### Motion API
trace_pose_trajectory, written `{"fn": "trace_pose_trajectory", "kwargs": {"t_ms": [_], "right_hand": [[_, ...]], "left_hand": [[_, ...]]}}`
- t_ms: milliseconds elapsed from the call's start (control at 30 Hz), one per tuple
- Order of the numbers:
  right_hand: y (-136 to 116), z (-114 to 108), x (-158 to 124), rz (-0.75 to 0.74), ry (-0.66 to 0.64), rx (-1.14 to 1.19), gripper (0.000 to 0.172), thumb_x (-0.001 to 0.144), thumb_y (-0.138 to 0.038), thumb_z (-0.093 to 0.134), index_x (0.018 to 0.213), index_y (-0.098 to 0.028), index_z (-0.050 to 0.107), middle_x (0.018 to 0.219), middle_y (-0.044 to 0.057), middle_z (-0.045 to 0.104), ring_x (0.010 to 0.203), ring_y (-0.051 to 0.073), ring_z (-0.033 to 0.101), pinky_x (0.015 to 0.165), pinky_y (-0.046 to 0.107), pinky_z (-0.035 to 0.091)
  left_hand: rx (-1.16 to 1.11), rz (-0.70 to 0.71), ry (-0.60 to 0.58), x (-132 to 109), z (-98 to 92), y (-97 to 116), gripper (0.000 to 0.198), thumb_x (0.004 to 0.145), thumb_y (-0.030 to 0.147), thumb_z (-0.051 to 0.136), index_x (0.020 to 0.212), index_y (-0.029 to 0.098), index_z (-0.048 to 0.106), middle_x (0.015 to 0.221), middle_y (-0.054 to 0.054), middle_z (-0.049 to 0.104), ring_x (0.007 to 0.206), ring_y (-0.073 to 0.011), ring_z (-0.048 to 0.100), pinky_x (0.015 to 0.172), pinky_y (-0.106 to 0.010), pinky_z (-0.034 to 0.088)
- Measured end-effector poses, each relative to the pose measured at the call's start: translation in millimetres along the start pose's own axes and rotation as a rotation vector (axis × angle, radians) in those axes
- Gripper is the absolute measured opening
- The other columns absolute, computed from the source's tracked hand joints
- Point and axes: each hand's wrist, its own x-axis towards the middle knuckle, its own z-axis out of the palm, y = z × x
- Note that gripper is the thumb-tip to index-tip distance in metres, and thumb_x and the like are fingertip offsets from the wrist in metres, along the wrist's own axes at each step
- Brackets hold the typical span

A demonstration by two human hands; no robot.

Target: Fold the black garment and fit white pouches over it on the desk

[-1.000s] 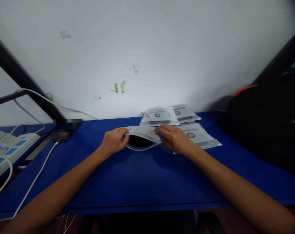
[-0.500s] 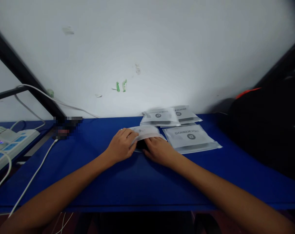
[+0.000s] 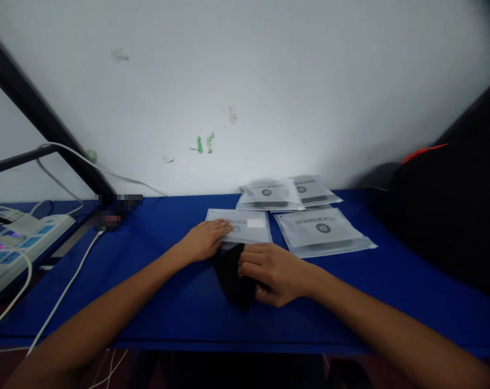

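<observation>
While the flat grey pouch (image 3: pixel 240 226) is pressed to the blue table (image 3: pixel 180 302) under the spread fingers of the left hand (image 3: pixel 204 241), a black folded cloth (image 3: pixel 233 276) is gripped by the closed right hand (image 3: pixel 271 272) just in front of the pouch's near edge. The cloth is judged to be mostly out, though whether its far end is clear of the opening cannot be told. Three more sealed pouches (image 3: pixel 323 230) are seen lying untouched just behind and to the right, so much of the work appears to be left.
</observation>
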Motion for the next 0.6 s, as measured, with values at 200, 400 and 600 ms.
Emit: {"fn": "trace_pose_trajectory", "kwargs": {"t_ms": [200,400,600], "right_hand": [[2,0,1,-0.027,0.058,0.085,0.033,0.071,-0.012,0.049,0.102,-0.014,0.06,0.101,0.011,0.067,0.098,0.024,0.056,0.088,0.04,0.046],[14,-4,-3,0.121,0.039,0.062,0.044,0.071,0.004,0.045,0.105,-0.018,0.064,0.135,0.013,0.053,0.131,0.027,0.04,0.106,0.05,0.035],[25,-9,-10,0.234,0.001,0.256,0.051,0.071,0.012,0.04,0.104,-0.018,0.066,0.135,0.012,0.05,0.13,0.023,0.042,0.105,0.044,0.04]], "left_hand": [[0.022,-0.116,-0.087,18,5.1,-15,0.069,0.1,0.059,0.021,0.155,0.017,0.019,0.161,-0.01,0.013,0.149,-0.0272,0.013,0.119,-0.047,0.015],[-0.021,-0.132,-0.102,48,10.1,-40,0.064,0.101,0.052,0.022,0.155,0.017,0.018,0.162,-0.009,0.011,0.15,-0.0252,0.009,0.12,-0.045,0.01],[-0.06,-0.152,-0.064,78,9.1,-53,0.064,0.1,0.047,0.027,0.153,0.014,0.021,0.161,-0.013,0.016,0.149,-0.0285,0.014,0.118,-0.05,0.014]]}}
